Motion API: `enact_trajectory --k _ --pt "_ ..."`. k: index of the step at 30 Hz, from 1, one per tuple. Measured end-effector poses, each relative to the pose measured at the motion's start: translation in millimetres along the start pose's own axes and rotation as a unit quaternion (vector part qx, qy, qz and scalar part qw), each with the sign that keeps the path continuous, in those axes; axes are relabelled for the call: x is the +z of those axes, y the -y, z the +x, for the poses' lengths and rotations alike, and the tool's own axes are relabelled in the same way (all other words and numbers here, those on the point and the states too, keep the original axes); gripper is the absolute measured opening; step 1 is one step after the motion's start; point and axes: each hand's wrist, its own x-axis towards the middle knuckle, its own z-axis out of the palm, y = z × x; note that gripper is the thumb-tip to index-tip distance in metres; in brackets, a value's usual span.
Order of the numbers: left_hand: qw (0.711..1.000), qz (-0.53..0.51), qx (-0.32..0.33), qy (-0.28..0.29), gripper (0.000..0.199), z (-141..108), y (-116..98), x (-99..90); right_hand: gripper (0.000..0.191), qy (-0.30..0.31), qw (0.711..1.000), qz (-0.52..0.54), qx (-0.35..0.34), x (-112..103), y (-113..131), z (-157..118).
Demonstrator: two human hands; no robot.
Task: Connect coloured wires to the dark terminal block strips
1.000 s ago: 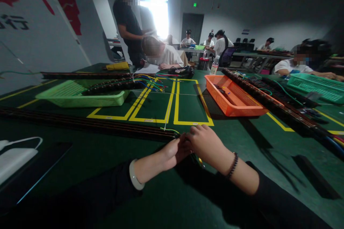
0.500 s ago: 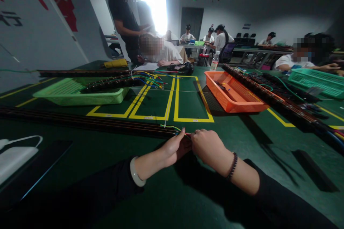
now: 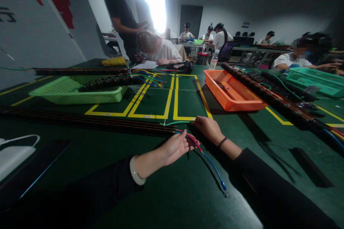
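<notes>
My left hand (image 3: 173, 149) is closed on a red wire (image 3: 194, 139) and a blue wire (image 3: 213, 163), its thumb on top and its fingers underneath. The blue wire runs out past the hand to a ring terminal lying low over the table. Farther from me, my right hand (image 3: 209, 128) pinches the end of a green wire (image 3: 178, 123); its fingertips are partly hidden. These wires come from the end of a long dark strip bundle (image 3: 107, 122) lying across the table at left. A thin white cable tie (image 3: 167, 109) stands up near that end.
A green basket (image 3: 107, 97) holds another wired bundle. An orange basket (image 3: 236, 105) stands right of centre beside long dark strips (image 3: 258, 86). A white device (image 3: 16, 157) and a dark flat panel (image 3: 48, 164) lie at left. A black piece (image 3: 310, 166) lies at right. Several people sit beyond.
My right hand has moved away from the left and now pinches the green wire, drawn out straighter. The red and blue wires now show through my left hand, with the blue end hanging right.
</notes>
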Motion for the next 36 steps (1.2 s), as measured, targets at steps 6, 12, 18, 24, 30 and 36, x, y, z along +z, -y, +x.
enact_trajectory --k 6,12,18,24,30,36 --pt "1.000 0.003 -0.006 -0.005 0.025 2 0 -3.2 0.025 -0.099 0.989 0.072 -0.088 15 -14 0" --pt "1.000 -0.003 -0.008 0.009 0.024 1 1 -4.6 0.041 -0.226 0.933 0.161 -0.228 -8 -8 -29" --pt "1.000 -0.004 -0.018 0.023 0.028 4 2 -8.7 0.052 -0.146 0.876 0.045 -0.458 -20 4 -58" --pt "0.999 0.006 -0.016 0.047 0.036 3 2 -7.0 0.016 -0.181 0.868 -0.001 -0.462 -12 5 -58" --pt "1.000 0.010 0.006 0.029 0.030 1 2 -5.8 0.014 -0.204 0.921 0.044 -0.329 -8 -6 -49" --pt "0.998 0.053 0.006 0.031 0.034 0 2 -9.3 0.022 -0.118 0.940 -0.045 -0.318 -4 -7 -45"
